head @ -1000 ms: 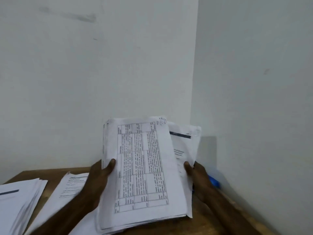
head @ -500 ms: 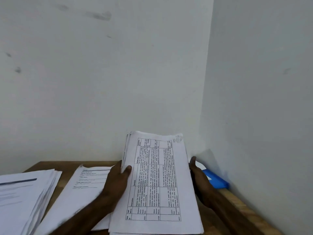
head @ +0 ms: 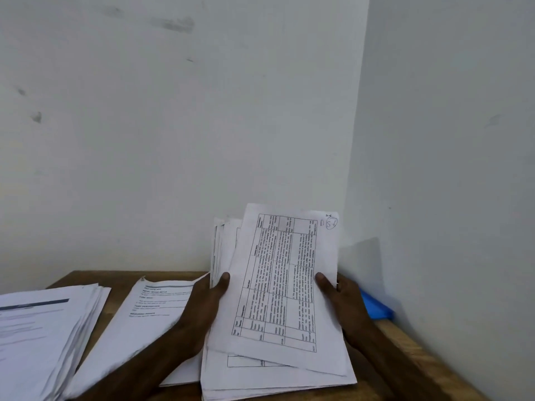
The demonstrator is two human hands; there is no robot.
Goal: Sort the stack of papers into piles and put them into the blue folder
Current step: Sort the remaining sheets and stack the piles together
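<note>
I hold a thick stack of papers (head: 278, 285) tilted up off the wooden table (head: 405, 354). Its top sheet carries a printed table and is skewed clockwise, slid a little off the sheets under it. My left hand (head: 202, 308) grips the stack's left edge, thumb on the top sheet. On the right edge, my right hand (head: 344, 302) has its thumb on the same sheet. A corner of the blue folder (head: 375, 308) shows behind my right hand, against the right wall.
Two sorted piles lie on the table: a thick fanned pile (head: 43, 337) at far left and a thinner pile (head: 144, 319) in the middle, partly under my left forearm. White walls meet in a corner close behind the stack.
The stack was squared up half a second ago. Now the top sheet has turned clockwise and slid off the rest. The view has shifted slightly left.
</note>
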